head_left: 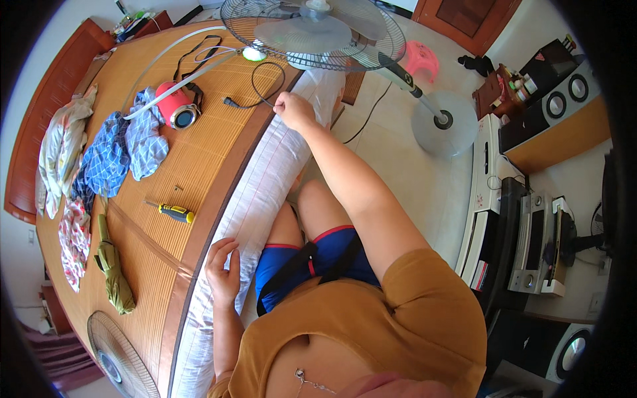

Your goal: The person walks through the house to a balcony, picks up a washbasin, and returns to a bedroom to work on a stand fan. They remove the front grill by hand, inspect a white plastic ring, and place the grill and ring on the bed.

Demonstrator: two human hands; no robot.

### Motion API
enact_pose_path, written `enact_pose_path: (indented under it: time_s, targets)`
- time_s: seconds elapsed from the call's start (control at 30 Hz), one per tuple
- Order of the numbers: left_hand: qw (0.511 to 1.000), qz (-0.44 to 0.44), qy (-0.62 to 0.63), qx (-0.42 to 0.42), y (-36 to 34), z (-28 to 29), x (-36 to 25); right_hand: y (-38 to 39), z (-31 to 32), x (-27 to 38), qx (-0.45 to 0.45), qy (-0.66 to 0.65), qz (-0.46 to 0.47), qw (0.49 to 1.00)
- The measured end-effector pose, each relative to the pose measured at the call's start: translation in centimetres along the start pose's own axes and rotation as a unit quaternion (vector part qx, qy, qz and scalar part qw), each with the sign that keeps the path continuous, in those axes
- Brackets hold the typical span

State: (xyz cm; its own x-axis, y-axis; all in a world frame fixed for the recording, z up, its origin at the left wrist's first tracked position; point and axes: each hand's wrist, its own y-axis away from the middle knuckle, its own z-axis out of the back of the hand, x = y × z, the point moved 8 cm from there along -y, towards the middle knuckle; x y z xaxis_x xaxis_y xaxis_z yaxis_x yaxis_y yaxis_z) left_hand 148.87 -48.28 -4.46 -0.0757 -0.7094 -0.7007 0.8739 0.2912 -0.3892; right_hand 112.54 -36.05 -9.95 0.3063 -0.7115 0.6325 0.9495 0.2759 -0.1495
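Currently, I have the right hand point(294, 111) pinching a black cord point(253, 83) near the bed's edge, its plug point(230, 102) lying on the bamboo mat point(219, 136). The left hand point(223, 270), fingers loosely parted, hovers or rests by the white mattress point(240, 202); I can't tell which.

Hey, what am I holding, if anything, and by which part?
Your right hand appears to pinch the thin black power cord partway along, away from its black plug; your left hand looks empty.

The right of 2 hands point(294, 111) pinches a black cable point(253, 81).
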Motion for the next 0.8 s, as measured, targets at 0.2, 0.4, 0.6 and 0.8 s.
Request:
enact_pose_path:
  time_s: [0.2, 0.4, 0.6, 0.8]
  targets:
    - [0.999, -0.012, 0.014, 0.026, -1.4, -1.6, -0.2, 5.7, -0.5, -4.6, 0.056, -0.385, -0.002, 0.921]
    - [0.995, 0.035, 0.089, 0.031, -3.2, -3.1, 0.5, 11.6, 4.9, -15.8, 0.109, -0.46, -0.147, 0.869]
    - [0.994, 0.023, 0.102, 0.012, -5.2, -3.6, 0.7, 18.7, 4.4, -27.3, 0.096, -0.353, -0.237, 0.9]
    - [0.999, -0.028, -0.033, 0.013, -5.4, -5.8, 2.4, 25.5, 6.8, -31.0, -0.084, -0.049, -0.204, 0.974]
